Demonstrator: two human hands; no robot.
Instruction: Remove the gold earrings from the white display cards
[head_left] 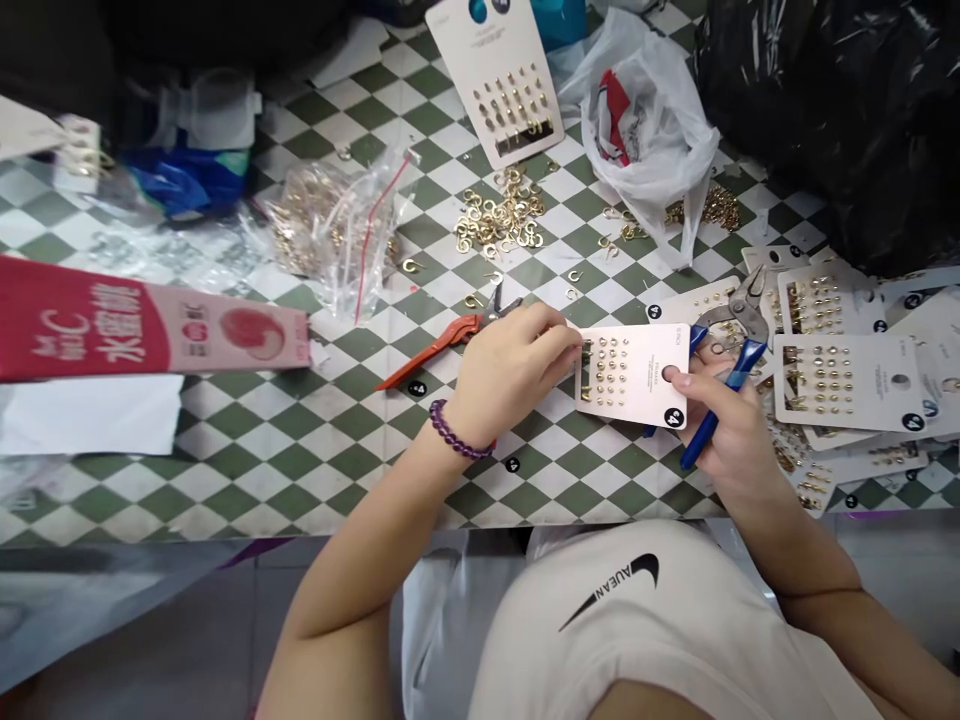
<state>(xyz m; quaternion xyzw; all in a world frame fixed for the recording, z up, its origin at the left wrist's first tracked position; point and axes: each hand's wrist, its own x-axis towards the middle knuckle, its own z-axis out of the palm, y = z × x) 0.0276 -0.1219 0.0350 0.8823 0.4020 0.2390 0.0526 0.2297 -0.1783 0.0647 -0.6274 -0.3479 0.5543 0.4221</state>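
Green-and-white diamond tablecloth (300, 500), orange-handled pliers (442, 348)

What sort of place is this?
Likely a small jewelry assembly or packing bench, possibly in a home or small workshop. Tells: a pile of loose gold-coloured hooks, printed cards of small metal pieces stacked on the right, and blue-handled pliers by the right hand.

The left hand (517, 360) hides part of the earring card's (637, 365) edge; its fine print I can't read. My view's left edge crops the pink carton (176, 325).
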